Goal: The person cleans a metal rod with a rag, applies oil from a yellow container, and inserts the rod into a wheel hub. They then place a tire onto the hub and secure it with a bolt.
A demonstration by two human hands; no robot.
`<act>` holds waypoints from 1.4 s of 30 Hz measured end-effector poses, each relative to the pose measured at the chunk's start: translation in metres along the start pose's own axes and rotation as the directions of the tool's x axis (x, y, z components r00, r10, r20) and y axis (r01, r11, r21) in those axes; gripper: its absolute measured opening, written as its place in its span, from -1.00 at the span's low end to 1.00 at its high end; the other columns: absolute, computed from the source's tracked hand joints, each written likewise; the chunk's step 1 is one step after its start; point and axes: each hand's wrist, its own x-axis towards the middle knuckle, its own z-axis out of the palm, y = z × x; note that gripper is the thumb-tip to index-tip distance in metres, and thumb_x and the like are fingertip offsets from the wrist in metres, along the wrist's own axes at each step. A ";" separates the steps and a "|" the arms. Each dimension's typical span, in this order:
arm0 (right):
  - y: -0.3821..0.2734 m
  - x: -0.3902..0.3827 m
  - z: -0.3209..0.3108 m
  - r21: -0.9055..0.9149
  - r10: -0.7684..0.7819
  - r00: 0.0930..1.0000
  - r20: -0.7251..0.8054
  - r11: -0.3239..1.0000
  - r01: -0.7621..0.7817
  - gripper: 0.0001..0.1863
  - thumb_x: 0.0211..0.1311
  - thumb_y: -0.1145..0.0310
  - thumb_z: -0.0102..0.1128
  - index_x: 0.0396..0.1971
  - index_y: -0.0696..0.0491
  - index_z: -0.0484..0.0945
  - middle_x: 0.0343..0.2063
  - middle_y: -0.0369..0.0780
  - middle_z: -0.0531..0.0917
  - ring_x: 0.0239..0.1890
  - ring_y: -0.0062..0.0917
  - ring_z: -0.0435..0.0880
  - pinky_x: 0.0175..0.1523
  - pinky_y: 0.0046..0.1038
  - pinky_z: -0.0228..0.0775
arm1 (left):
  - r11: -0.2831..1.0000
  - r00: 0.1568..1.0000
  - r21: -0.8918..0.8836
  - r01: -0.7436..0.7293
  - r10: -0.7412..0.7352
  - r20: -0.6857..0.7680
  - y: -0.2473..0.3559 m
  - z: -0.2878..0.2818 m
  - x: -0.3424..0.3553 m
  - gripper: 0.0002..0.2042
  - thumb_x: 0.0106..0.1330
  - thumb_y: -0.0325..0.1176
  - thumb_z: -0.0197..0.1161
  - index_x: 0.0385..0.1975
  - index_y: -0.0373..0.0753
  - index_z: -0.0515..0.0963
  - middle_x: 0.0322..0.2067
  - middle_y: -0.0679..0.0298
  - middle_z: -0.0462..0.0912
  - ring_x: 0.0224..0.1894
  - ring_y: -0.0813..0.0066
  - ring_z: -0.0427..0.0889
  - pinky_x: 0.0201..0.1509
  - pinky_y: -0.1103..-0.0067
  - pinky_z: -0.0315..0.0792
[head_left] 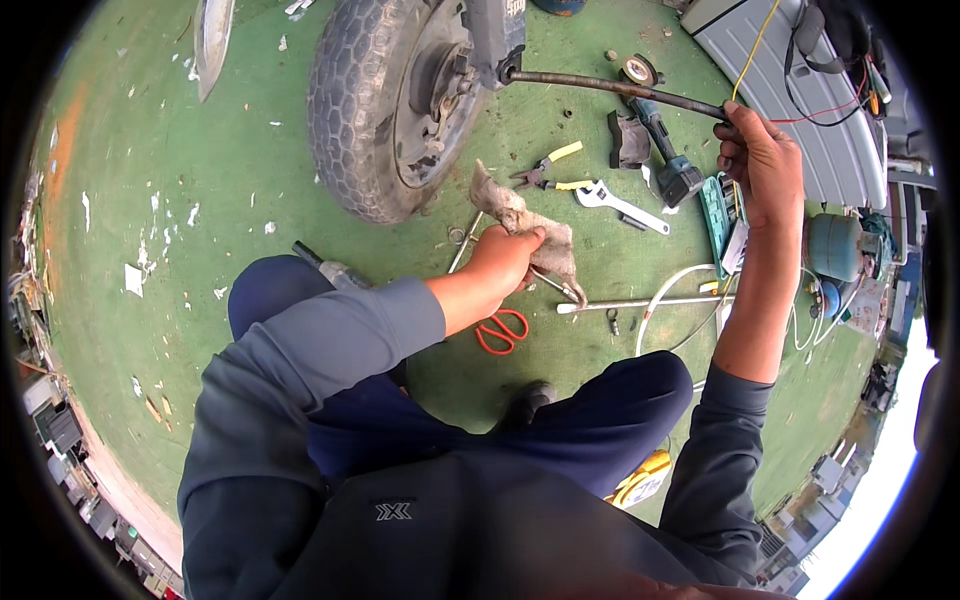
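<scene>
Beside the wheel [395, 110], a dark, perhaps rusty rod [590, 82].

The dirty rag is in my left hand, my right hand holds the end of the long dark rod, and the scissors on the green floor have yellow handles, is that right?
Not quite: the scissors have red handles, not yellow, as the head view shows. The rest stands: the dirty rag is in your left hand, and your right hand holds the end of the long dark rod.

Upper garment [430, 545]: dark, with small, pale, outlined chest marking [393, 511]. Sleeves [260, 400]: long, slate-grey, loosely creased. Trousers [610, 415]: navy blue, loose-cut. Shoe [536, 394]: dark, apparently black; partly hidden, detail indistinct.
</scene>
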 end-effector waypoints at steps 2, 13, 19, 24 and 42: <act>-0.003 -0.002 -0.001 -0.001 0.031 0.999 0.019 1.000 -0.031 -0.70 0.22 0.25 0.39 -0.24 0.22 0.67 -0.44 -0.23 0.68 -0.53 -0.70 0.55 -0.40 -0.63 0.42 | 1.000 1.000 -0.001 -0.010 0.010 0.017 0.003 0.001 -0.002 -0.76 0.46 -0.17 0.15 -0.32 -0.22 0.54 -0.48 0.38 0.55 -0.56 0.62 0.45 -0.54 0.62 0.30; -0.035 -0.022 0.013 -0.094 -0.043 0.997 -0.061 0.995 0.037 -0.67 0.20 0.24 0.41 -0.25 0.25 0.67 -0.45 -0.21 0.69 -0.54 -0.67 0.58 -0.39 -0.60 0.47 | 0.998 0.994 -0.014 -0.060 0.061 0.090 0.008 -0.004 -0.008 -0.77 0.46 -0.19 0.15 -0.36 -0.21 0.54 -0.52 0.38 0.54 -0.58 0.63 0.44 -0.57 0.61 0.27; -0.056 -0.032 0.021 -0.269 -0.127 0.988 -0.087 0.958 0.099 -0.68 0.24 0.23 0.40 -0.21 0.22 0.70 -0.41 -0.24 0.71 -0.45 -0.69 0.63 -0.32 -0.63 0.54 | 0.991 0.986 -0.034 -0.132 0.135 0.095 0.020 0.002 -0.014 -0.76 0.46 -0.20 0.16 -0.34 -0.24 0.56 -0.51 0.35 0.56 -0.58 0.62 0.45 -0.57 0.60 0.28; 0.003 -0.077 0.015 -0.057 -0.096 0.994 -0.053 0.994 0.093 -0.68 0.24 0.33 0.43 -0.14 0.26 0.68 -0.39 -0.19 0.72 -0.42 -0.61 0.67 -0.26 -0.58 0.58 | 0.991 0.991 -0.029 -0.132 0.133 0.012 0.021 -0.006 -0.015 -0.75 0.46 -0.19 0.15 -0.32 -0.26 0.56 -0.50 0.32 0.57 -0.57 0.59 0.46 -0.57 0.59 0.29; 0.024 -0.096 0.078 -0.510 -0.629 0.756 0.181 0.597 0.620 -0.72 0.10 0.57 0.45 -0.16 0.25 0.67 -0.29 -0.16 0.73 -0.30 -0.58 0.72 -0.14 -0.55 0.54 | 0.992 0.988 0.017 -0.126 0.124 0.090 0.010 -0.013 -0.014 -0.75 0.43 -0.18 0.19 -0.36 -0.26 0.51 -0.58 0.33 0.51 -0.61 0.55 0.44 -0.58 0.55 0.30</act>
